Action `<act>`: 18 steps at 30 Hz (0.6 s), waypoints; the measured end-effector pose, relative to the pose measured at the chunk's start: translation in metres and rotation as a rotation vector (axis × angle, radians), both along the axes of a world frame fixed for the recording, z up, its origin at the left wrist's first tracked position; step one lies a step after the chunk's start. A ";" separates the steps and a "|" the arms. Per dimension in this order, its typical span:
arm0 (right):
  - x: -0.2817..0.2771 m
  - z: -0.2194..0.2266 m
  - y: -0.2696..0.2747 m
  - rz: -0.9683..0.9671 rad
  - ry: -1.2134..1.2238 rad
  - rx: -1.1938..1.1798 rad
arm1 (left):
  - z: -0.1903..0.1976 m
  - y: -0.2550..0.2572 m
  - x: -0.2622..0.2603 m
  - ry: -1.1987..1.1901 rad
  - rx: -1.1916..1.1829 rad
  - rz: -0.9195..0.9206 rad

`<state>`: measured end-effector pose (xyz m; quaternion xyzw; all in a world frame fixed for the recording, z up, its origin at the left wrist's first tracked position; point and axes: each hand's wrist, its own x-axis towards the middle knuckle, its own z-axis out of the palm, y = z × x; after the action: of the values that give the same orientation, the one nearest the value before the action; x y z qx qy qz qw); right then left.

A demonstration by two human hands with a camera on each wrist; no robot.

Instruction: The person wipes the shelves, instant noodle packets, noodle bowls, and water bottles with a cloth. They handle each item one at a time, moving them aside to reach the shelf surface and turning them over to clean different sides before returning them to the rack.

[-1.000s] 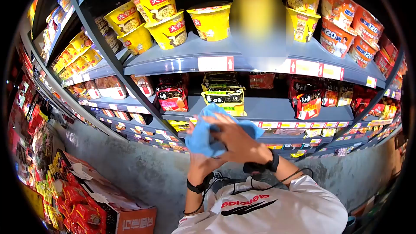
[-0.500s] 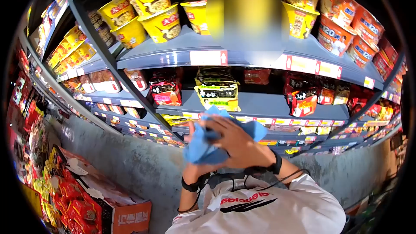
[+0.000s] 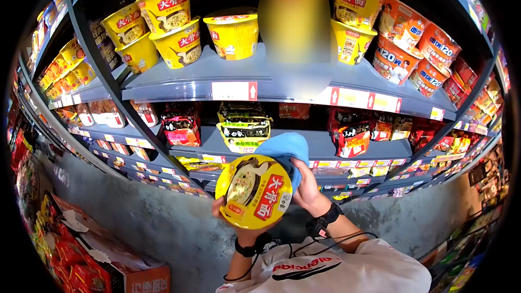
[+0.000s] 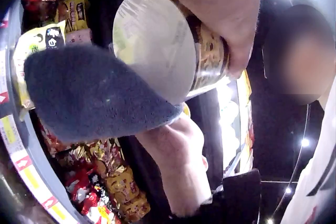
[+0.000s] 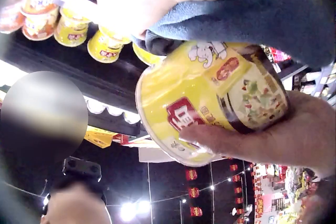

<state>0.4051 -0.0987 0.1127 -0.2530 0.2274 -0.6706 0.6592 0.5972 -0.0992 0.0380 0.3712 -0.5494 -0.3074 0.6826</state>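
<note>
A yellow instant-noodle bowl [image 3: 255, 191], its red label and soup picture turned upward, is held in front of the chest. My left hand [image 5: 294, 140] grips it, thumb along the printed side in the right wrist view. A folded blue cloth [image 3: 287, 149] is in my right hand [image 3: 310, 190], at the bowl's far right side. In the left wrist view the bowl's pale round end [image 4: 155, 45] faces the cloth, which overlaps its lower edge. Part of the left hand is hidden behind the bowl in the head view.
Ahead, a grey shelf [image 3: 190, 84] carries stacked yellow noodle bowls [image 3: 168, 8] and orange ones [image 3: 395, 65] to the right. Bagged noodles [image 3: 244, 130] lie on the shelf below. A carton [image 3: 146, 279] stands on the floor at lower left.
Earlier both hands were together around the bunched blue cloth. Now the yellow bowl shows in the left hand, and the right hand with the cloth is at its right side.
</note>
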 end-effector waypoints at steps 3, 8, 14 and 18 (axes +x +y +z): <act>-0.004 -0.001 -0.016 0.074 -0.072 0.200 | -0.005 0.006 -0.011 -0.013 -0.003 -0.028; 0.007 0.015 0.012 0.124 -0.188 0.073 | 0.009 -0.003 -0.006 -0.235 -0.069 -0.180; -0.006 0.007 0.013 0.416 -0.420 -0.054 | 0.025 -0.007 -0.029 -0.234 -0.142 -0.130; -0.049 0.013 0.033 0.134 0.186 -0.350 | 0.033 0.002 -0.066 -0.207 -0.209 -0.043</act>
<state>0.3564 -0.0655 0.1259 -0.4389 0.1501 -0.6285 0.6244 0.5315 -0.0974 0.0710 0.3158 -0.6536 -0.2231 0.6507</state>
